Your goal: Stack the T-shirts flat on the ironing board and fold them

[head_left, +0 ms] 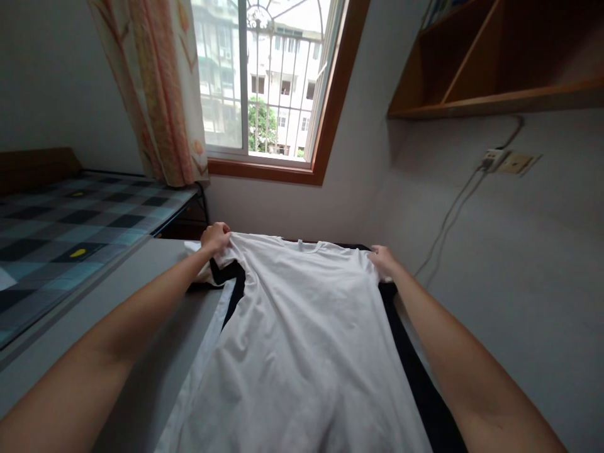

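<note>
A white T-shirt [306, 314] lies spread out with its neckline at the far end and soft wrinkles across its front. My left hand [216, 238] pinches its left shoulder and sleeve area. At the opposite shoulder, my right hand [383, 260] is closed on the fabric. Beneath the white shirt is a black garment [419, 377], showing along the right side and by the left sleeve. Another light-coloured cloth [201, 371] shows at the left edge under these. The layers rest on a grey surface [141, 358].
On the left is a bed with a checked cover [108, 207]. A curtain [165, 94] hangs beside the barred window [283, 82]. A wooden shelf [472, 100] juts from the right wall, above a socket [495, 160] with a hanging cable [446, 220].
</note>
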`<action>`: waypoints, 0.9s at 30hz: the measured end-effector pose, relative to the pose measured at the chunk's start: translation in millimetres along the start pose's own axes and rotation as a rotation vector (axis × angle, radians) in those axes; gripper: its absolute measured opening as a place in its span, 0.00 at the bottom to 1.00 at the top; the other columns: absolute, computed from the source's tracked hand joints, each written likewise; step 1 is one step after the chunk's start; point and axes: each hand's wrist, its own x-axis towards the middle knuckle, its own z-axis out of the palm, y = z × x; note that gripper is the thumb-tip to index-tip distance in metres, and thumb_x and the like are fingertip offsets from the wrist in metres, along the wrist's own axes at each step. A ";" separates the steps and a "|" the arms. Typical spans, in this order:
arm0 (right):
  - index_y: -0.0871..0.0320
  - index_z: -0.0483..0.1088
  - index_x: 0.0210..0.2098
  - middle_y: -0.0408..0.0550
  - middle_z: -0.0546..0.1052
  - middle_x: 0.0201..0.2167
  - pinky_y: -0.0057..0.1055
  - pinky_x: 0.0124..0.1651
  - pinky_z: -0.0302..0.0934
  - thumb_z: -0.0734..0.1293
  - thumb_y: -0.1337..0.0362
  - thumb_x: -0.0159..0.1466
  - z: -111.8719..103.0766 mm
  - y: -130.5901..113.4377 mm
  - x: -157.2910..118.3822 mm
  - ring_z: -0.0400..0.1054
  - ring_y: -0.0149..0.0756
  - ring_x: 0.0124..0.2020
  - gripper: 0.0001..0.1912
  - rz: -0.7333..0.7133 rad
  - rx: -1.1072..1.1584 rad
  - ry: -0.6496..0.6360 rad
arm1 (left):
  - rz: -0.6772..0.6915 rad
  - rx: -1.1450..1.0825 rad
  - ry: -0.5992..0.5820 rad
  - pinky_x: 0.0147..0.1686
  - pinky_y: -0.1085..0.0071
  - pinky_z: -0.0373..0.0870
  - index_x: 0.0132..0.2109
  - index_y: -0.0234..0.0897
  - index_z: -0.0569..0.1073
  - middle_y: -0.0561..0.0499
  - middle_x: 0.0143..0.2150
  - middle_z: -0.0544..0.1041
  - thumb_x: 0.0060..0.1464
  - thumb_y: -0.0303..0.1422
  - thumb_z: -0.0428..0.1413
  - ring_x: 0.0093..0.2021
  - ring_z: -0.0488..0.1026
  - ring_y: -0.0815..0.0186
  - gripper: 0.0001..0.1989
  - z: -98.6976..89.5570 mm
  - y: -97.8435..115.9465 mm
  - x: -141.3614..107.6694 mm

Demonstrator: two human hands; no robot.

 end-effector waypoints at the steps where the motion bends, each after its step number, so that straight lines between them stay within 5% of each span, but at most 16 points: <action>1: 0.67 0.68 0.57 0.65 0.74 0.53 0.34 0.50 0.64 0.64 0.67 0.61 1.4 -0.2 -6.0 0.70 0.48 0.53 0.25 0.008 -0.016 0.010 | 0.043 -0.002 0.000 0.44 0.67 0.66 0.42 0.35 0.76 0.47 0.35 0.77 0.50 0.36 0.57 0.42 0.72 0.59 0.13 -0.3 0.9 -5.7; 4: 0.61 0.71 0.53 0.63 0.72 0.54 0.34 0.51 0.61 0.63 0.65 0.63 -0.9 -1.9 -27.5 0.69 0.49 0.53 0.20 -0.015 -0.192 0.059 | 0.211 -0.030 -0.085 0.41 0.69 0.67 0.41 0.38 0.75 0.49 0.34 0.76 0.49 0.37 0.57 0.38 0.73 0.62 0.12 -3.8 3.4 -31.9; 6: 0.59 0.74 0.48 0.60 0.75 0.49 0.33 0.47 0.62 0.62 0.62 0.64 -6.4 -3.6 -43.6 0.71 0.48 0.50 0.16 -0.064 -0.293 0.046 | 0.281 -0.084 -0.254 0.34 0.70 0.68 0.34 0.39 0.73 0.51 0.29 0.75 0.49 0.43 0.57 0.31 0.72 0.64 0.12 -8.5 3.1 -56.4; 10: 0.58 0.76 0.34 0.56 0.79 0.37 0.31 0.39 0.60 0.61 0.54 0.66 -16.2 -3.1 -80.5 0.74 0.46 0.42 0.17 -0.150 -0.342 -0.112 | 0.207 -0.214 -0.649 0.22 0.71 0.63 0.25 0.39 0.67 0.53 0.20 0.71 0.45 0.59 0.55 0.21 0.70 0.66 0.26 -21.3 -2.6 -109.0; 13: 0.57 0.75 0.28 0.55 0.79 0.31 0.31 0.36 0.59 0.63 0.48 0.64 -18.0 2.1 -112.6 0.74 0.45 0.37 0.20 -0.173 -0.339 -0.233 | 0.137 -0.281 -0.823 0.20 0.72 0.61 0.25 0.38 0.68 0.52 0.21 0.72 0.39 0.63 0.57 0.20 0.70 0.67 0.30 -29.4 -7.4 -139.1; 21: 0.58 0.70 0.23 0.56 0.78 0.28 0.32 0.32 0.60 0.64 0.44 0.62 -21.9 13.3 -185.0 0.75 0.46 0.33 0.24 -0.101 -0.348 -0.439 | 0.038 -0.327 -0.841 0.20 0.73 0.58 0.26 0.37 0.68 0.54 0.20 0.71 0.31 0.63 0.61 0.20 0.67 0.68 0.32 -38.4 -9.5 -184.3; 27: 0.56 0.64 0.21 0.47 0.69 0.16 0.30 0.22 0.57 0.63 0.45 0.63 -29.3 22.9 -215.2 0.65 0.35 0.17 0.24 0.026 -0.192 -0.613 | 0.063 -0.236 -0.864 0.21 0.72 0.56 0.23 0.38 0.65 0.55 0.18 0.66 0.33 0.64 0.60 0.20 0.64 0.68 0.31 -51.1 -12.0 -213.7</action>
